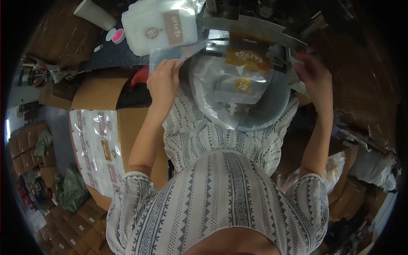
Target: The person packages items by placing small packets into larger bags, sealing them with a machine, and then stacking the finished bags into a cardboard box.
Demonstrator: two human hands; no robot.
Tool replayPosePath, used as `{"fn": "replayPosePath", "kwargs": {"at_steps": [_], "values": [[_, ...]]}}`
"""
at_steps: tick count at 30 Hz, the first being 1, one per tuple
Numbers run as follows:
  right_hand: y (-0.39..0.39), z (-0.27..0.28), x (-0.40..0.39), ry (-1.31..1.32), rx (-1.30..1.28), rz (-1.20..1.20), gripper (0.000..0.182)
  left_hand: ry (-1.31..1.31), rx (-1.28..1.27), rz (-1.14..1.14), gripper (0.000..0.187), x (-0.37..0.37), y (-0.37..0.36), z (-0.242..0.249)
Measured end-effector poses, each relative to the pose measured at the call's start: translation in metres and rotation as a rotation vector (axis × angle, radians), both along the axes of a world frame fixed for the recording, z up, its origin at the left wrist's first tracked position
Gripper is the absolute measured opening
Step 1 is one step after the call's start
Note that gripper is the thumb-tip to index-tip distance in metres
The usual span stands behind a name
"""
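My left hand (163,83) is closed, its fingers pinching the edge of a clear plastic bag (170,53) at the desk's front edge. On the right, my right hand (315,74) is smeared by motion beside the end of a metal bar (272,35); its fingers are too blurred to read. Between the hands a round grey basin (278,108) rests on my lap, lined with clear plastic. Over it lies a clear bag (227,91) with a gold printed label, which seems to reach up to the metal bar.
A stack of bags with brown labels (140,25) lies on the dark desk. Near it are a white cup (94,15) and a small pot of pink stuff (118,36). To my left, an open cardboard box (95,91) holds packed bags. More boxes (68,221) cover the floor.
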State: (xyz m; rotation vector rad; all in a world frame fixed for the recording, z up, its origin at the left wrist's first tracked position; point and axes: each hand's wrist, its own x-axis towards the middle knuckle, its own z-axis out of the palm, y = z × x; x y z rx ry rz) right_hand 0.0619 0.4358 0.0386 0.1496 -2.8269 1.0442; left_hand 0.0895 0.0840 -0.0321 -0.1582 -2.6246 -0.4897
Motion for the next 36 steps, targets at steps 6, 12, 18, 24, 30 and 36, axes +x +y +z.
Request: {"fn": "replayPosePath", "kwargs": {"at_steps": [6,12,18,24,30,36], "values": [[-0.072,0.009,0.010,0.205,-0.132,0.407,0.021,0.023,0.160,-0.206,0.008,0.019,0.041,0.036],[-0.068,0.002,0.002,-0.004,-0.167,0.457,0.024,-0.368,0.418,-0.453,0.008,0.009,0.067,0.017],[-0.028,-0.006,-0.003,0.037,0.052,0.102,0.027,-0.948,1.137,-0.337,0.026,-0.049,0.092,0.008],[0.032,-0.050,-0.047,0.119,0.443,-0.082,0.033,-0.986,1.380,-0.230,0.028,-0.049,0.098,0.010],[0.045,-0.081,-0.058,0.127,0.524,-0.068,0.029,0.028,0.245,-0.059,0.041,-0.064,0.023,-0.018],[0.054,-0.070,-0.041,0.132,0.369,0.104,0.024,0.143,-0.312,-0.027,0.036,-0.027,-0.003,-0.031]]}}
